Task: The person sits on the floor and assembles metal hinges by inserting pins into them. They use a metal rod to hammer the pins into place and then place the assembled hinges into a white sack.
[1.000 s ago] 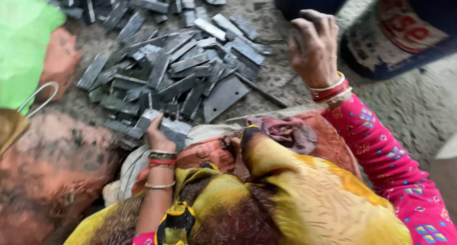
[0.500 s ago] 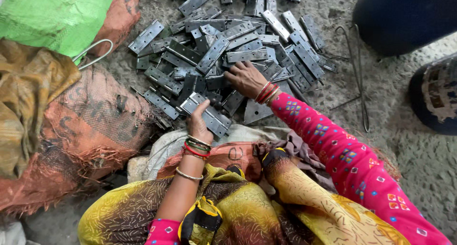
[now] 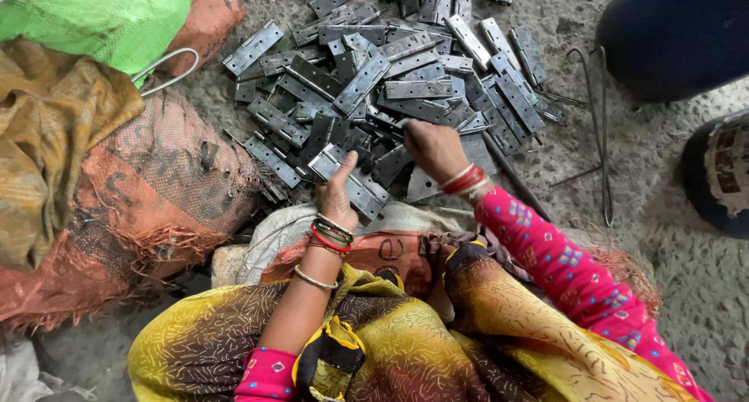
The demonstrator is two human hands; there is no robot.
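Gripping one hinge (image 3: 353, 185), the left hand (image 3: 337, 195) works apart from the right hand (image 3: 431, 148), closed over the pile's near edge (image 3: 406, 97).

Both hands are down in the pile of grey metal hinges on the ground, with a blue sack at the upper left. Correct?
Not quite: the sack at the upper left is green, not blue, as the head view shows. The left hand and right hand are indeed down in the pile of grey metal hinges.

A bulging orange woven sack (image 3: 148, 191) with faint dark printing lies at nine o'clock. Above it, at ten o'clock, slumps a crumpled mustard-brown cloth bag (image 3: 55, 129). A bright green woven plastic sack (image 3: 101, 16) fills eleven o'clock, overlapping another orange sack (image 3: 212, 16).
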